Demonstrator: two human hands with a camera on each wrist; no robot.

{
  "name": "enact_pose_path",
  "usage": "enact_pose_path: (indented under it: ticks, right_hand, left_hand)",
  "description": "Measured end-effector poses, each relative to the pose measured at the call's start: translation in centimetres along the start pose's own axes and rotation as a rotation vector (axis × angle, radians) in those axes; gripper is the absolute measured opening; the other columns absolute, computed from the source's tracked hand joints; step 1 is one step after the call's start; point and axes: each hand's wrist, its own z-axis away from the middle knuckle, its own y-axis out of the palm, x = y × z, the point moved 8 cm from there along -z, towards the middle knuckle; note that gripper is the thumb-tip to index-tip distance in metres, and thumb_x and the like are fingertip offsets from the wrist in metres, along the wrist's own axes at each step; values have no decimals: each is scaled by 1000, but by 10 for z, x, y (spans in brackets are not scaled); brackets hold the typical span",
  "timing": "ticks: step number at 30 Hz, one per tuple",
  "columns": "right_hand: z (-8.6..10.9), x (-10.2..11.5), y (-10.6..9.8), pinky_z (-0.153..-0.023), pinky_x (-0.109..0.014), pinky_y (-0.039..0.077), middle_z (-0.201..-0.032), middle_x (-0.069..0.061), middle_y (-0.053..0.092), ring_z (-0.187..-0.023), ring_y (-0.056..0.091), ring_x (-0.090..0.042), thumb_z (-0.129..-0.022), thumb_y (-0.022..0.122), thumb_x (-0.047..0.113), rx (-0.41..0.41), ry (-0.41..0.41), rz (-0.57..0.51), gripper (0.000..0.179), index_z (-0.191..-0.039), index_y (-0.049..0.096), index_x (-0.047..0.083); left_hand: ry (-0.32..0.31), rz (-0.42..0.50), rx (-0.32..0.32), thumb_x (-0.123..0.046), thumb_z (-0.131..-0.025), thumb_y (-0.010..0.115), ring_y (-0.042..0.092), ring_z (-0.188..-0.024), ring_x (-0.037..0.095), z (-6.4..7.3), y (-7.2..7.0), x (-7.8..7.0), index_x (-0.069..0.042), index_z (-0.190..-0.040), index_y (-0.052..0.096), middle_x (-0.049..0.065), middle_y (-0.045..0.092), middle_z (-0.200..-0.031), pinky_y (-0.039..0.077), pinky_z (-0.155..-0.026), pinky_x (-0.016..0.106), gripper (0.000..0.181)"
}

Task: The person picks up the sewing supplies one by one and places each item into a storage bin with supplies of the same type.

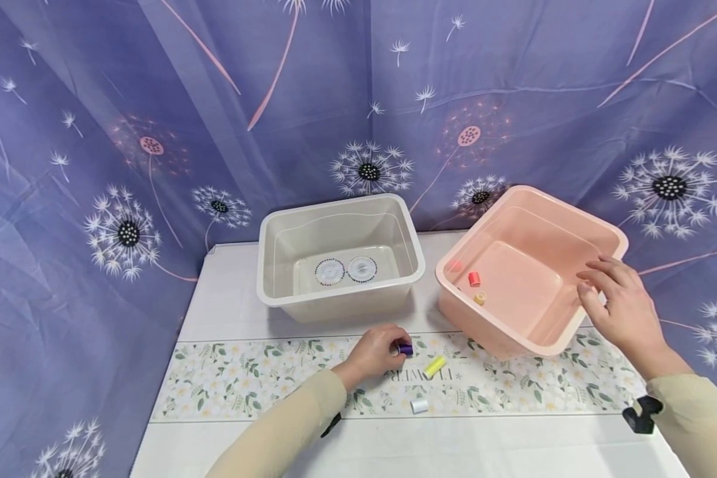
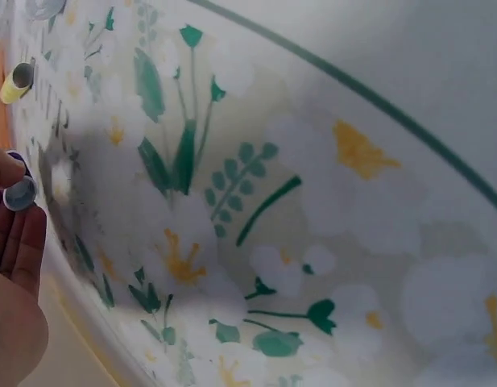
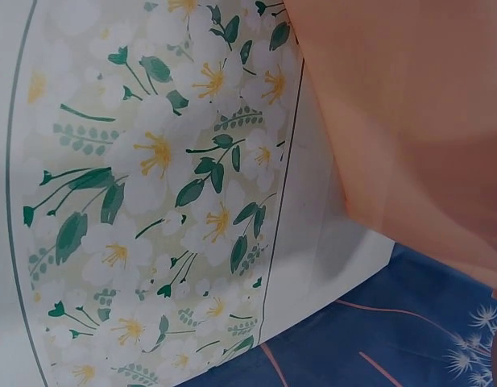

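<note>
My left hand (image 1: pixel 378 355) pinches a purple spool of thread (image 1: pixel 405 349) between thumb and fingers, low over the floral strip. The left wrist view shows the round end of that thread spool (image 2: pixel 20 194) at the fingertips. Just right of it lies a yellow thread spool (image 1: pixel 435 367), and nearer the front a white thread spool (image 1: pixel 419 405). My right hand (image 1: pixel 624 302) is at the right rim of the pink bin (image 1: pixel 528 340), fingers loosely extended over its edge. Inside that bin are a red thread spool (image 1: pixel 475 279) and a pale yellow one (image 1: pixel 480 297).
A grey bin (image 1: pixel 340 295) stands left of the pink one, with two round pin wheels (image 1: pixel 330 271) on its floor. Behind both bins hangs a blue dandelion-print curtain (image 1: pixel 311 153). The white tabletop (image 1: pixel 454 448) carries a floral strip across it.
</note>
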Motion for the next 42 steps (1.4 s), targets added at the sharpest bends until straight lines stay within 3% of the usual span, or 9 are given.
enact_pose_path:
  ticks: [5,14,25,42]
  right_hand:
    - [1,-2,1,-133,-46,23,-140,-30,59,-145,42,-48,-108,54,26,7,8,3,36,-119,71,-5]
    - [1,-1,0,-133,-47,22,-140,-30,58,-147,41,-47,-109,52,27,20,10,8,38,-119,70,-6]
    - [0,-1,0,-132,-51,23,-140,-30,58,-148,40,-47,-109,51,27,26,19,9,39,-120,69,-6]
    - [0,-3,1,-132,-52,24,-140,-30,58,-149,40,-46,-109,52,26,24,23,17,37,-121,69,-4]
  left_hand:
    - [-24,41,-5,-7,-83,88,60,-90,0,0,-9,-5,-17,-108,77,-9,71,-101,54,-86,15,30]
    - [-36,193,-21,-3,-82,90,63,-91,3,2,-31,-18,-15,-107,77,-6,68,-99,56,-87,16,31]
    - [14,248,-42,2,-81,86,66,-92,3,3,-60,-42,-11,-108,77,-1,73,-102,57,-88,16,31]
    - [94,257,-52,1,-83,84,65,-89,3,-6,-89,-77,-11,-108,77,0,74,-101,57,-87,16,28]
